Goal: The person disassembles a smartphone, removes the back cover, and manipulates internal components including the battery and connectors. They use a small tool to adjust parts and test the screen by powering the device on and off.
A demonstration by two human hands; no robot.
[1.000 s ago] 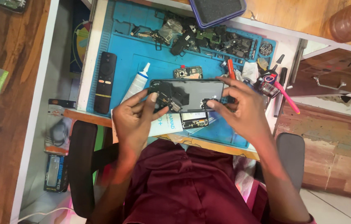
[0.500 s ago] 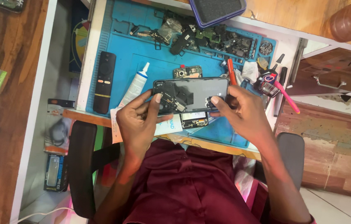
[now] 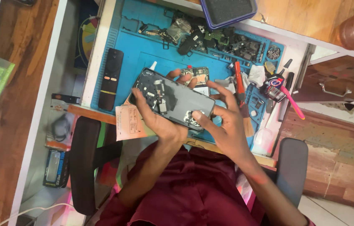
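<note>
Head view: opened phone [image 3: 172, 99] held in left hand [image 3: 160, 121] grip, right hand [image 3: 223, 125] thumb pressing its lower end, above blue mat [image 3: 131, 42].

Opened smartphone [image 3: 172, 100]: dark, back cover off, internals exposed, tilted diagonally, held above blue mat, camera module at lower end.

Single head-worn camera, looking steeply down from above the person's own lap and chair, fairly near the left hand [image 3: 160, 121] and right hand [image 3: 223, 125], facing the blue work mat [image 3: 135, 42] on the white desk [image 3: 97, 54], wooden floor at frame edges, no second view
</note>
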